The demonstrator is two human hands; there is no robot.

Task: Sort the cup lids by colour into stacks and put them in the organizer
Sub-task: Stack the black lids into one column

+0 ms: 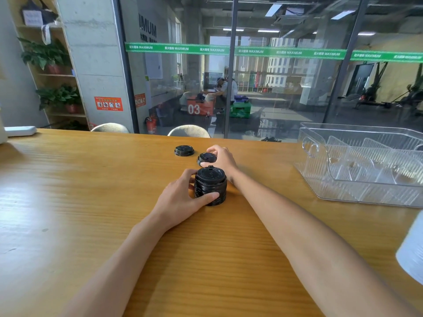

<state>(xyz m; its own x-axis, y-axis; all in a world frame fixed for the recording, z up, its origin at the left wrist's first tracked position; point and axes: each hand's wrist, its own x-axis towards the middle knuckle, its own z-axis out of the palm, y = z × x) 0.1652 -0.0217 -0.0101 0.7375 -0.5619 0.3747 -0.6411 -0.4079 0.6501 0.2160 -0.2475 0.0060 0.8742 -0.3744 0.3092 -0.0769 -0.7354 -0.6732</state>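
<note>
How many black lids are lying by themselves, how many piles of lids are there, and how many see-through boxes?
Loose black lids: 2, one alone and one under the right hand
Stack of black lids: 1, held by the left hand
Clear organizer: 1
Total: 4

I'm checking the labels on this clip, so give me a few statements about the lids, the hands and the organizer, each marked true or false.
1. The left hand grips the stack of black lids. True.
2. The right hand rests flat on the bare table. False: it grips a single black lid beyond the stack.
3. One loose black lid lies untouched on the table. True.
4. The clear organizer already holds a black stack. False: no lids show in it.
5. The organizer stands to the person's left. False: it stands to the right.
</note>
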